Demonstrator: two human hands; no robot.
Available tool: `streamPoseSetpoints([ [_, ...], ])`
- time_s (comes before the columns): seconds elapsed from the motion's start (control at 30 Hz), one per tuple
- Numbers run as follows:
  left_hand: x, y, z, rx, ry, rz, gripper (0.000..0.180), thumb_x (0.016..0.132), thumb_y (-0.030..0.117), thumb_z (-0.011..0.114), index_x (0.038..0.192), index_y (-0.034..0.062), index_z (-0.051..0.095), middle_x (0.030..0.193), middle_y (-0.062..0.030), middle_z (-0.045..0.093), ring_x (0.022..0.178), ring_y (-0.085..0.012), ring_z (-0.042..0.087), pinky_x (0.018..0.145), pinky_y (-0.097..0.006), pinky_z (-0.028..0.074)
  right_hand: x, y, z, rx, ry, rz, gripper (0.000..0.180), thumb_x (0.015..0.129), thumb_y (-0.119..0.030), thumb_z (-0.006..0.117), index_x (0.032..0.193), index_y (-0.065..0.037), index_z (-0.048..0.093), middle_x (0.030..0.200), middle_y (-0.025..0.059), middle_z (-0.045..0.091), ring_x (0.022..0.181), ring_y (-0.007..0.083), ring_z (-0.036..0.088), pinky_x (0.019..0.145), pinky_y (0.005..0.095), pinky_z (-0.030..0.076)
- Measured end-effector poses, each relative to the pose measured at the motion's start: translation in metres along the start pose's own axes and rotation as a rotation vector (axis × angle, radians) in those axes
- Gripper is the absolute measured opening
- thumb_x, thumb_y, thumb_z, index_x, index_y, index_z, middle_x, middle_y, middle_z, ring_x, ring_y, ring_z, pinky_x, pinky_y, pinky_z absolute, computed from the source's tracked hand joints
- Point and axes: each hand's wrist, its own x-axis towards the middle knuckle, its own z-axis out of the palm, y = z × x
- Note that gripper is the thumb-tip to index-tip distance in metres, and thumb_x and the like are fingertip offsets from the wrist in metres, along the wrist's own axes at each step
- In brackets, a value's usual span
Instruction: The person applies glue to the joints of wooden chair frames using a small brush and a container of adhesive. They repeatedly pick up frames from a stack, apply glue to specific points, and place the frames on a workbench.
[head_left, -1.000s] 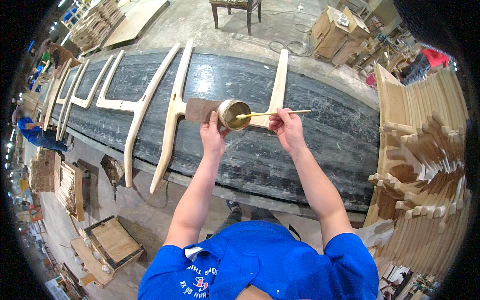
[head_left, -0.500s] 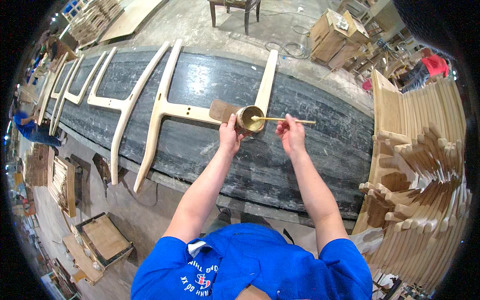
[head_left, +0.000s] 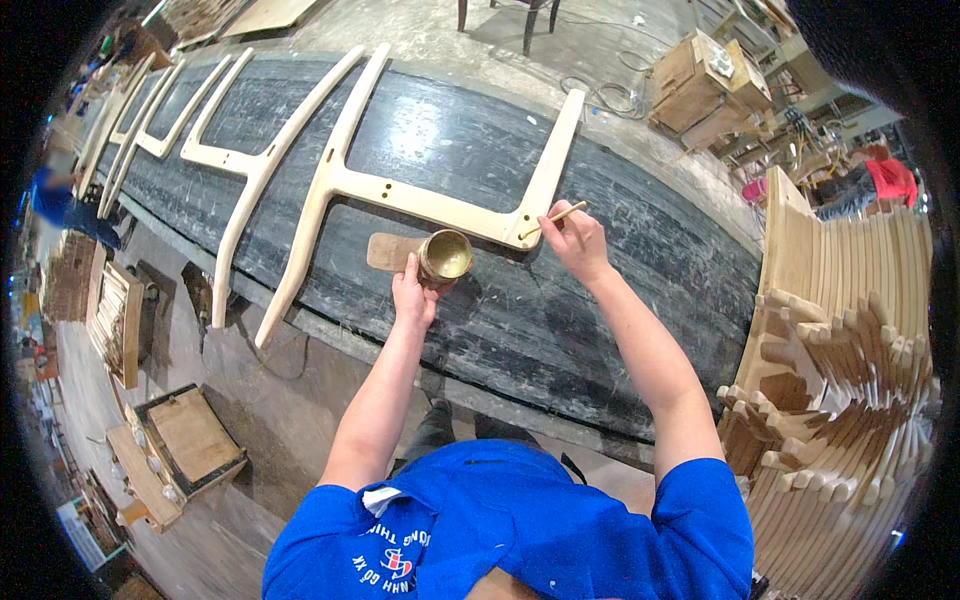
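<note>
My left hand (head_left: 415,297) is closed around a small round pot (head_left: 445,256) of pale yellowish paste, tilted so that its mouth shows. A flat brown wooden piece (head_left: 392,252) juts out to the pot's left; whether it is fixed to the pot I cannot tell. Between the fingertips of my right hand (head_left: 577,243) is a thin light stick (head_left: 560,215). The stick's lower end is at the drilled holes in the right corner of a pale wooden chair frame (head_left: 440,207). That frame lies flat on the dark table, just beyond both hands.
Several similar frames (head_left: 262,170) lie along the dark, scuffed table (head_left: 480,330) to the left. Stacked wooden parts (head_left: 850,300) rise at its right end. A wooden box (head_left: 195,440) stands on the floor at lower left. Other people (head_left: 885,180) are at far right and far left.
The stick has left the pot and moved to the frame's right corner with my right hand. My left hand has carried the pot down and left, away from the frame's crossbar.
</note>
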Motion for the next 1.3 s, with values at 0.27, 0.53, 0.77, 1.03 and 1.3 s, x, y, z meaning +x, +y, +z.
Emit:
streamPoseSetpoints([
  [0.27, -0.012, -0.003, -0.009, -0.008, 0.021, 0.053, 0.032, 0.094, 0.03, 0.044, 0.118, 0.0089, 0.042, 0.115, -0.0097, 0.052, 0.102, -0.0257, 0.055, 0.069, -0.05, 0.054, 0.004, 0.009, 0.013, -0.077, -0.031, -0.028, 0.019, 0.08, -0.024, 0.062, 0.077, -0.007, 0.055, 0.064, 0.0106, 0.058, 0.061, 0.0278, 0.06, 0.054, 0.0366, 0.047],
  [0.53, -0.009, -0.011, -0.017, -0.046, -0.024, 0.044, 0.032, 0.094, 0.027, 0.046, 0.12, 0.0095, 0.041, 0.118, -0.0084, 0.05, 0.105, -0.0253, 0.053, 0.071, -0.051, 0.054, 0.005, 0.025, 0.03, -0.097, -0.094, 0.03, 0.018, 0.08, -0.025, 0.061, 0.078, -0.008, 0.056, 0.066, 0.0109, 0.059, 0.062, 0.029, 0.061, 0.056, 0.0377, 0.048],
  [0.77, -0.009, -0.012, -0.024, -0.028, -0.026, 0.05, 0.032, 0.095, 0.029, 0.042, 0.119, 0.0078, 0.042, 0.117, -0.0089, 0.051, 0.105, -0.0244, 0.054, 0.073, -0.05, 0.054, 0.024, 0.036, 0.016, -0.017, -0.029, 0.082, 0.022, 0.08, -0.029, 0.062, 0.077, -0.008, 0.055, 0.064, 0.0103, 0.06, 0.062, 0.0276, 0.062, 0.055, 0.0363, 0.048],
  [1.03, -0.012, -0.018, -0.017, -0.034, -0.005, 0.09, 0.031, 0.094, 0.028, 0.044, 0.118, 0.0082, 0.044, 0.116, -0.0075, 0.052, 0.103, -0.0238, 0.054, 0.074, -0.051, 0.053, 0.03, 0.053, 0.03, -0.056, -0.02, 0.006, 0.02, 0.081, -0.027, 0.061, 0.078, -0.008, 0.055, 0.064, 0.0113, 0.059, 0.063, 0.0298, 0.061, 0.055, 0.0382, 0.048],
  [1.3, -0.01, -0.008, -0.01, 0.006, 0.01, 0.066, 0.03, 0.094, 0.028, 0.046, 0.115, 0.0075, 0.047, 0.114, -0.0077, 0.054, 0.101, -0.0236, 0.055, 0.072, -0.05, 0.053, 0.035, 0.043, 0.032, -0.062, -0.14, -0.099, 0.014, 0.083, -0.02, 0.057, 0.081, -0.007, 0.054, 0.069, 0.0136, 0.058, 0.066, 0.0323, 0.06, 0.058, 0.0409, 0.048],
])
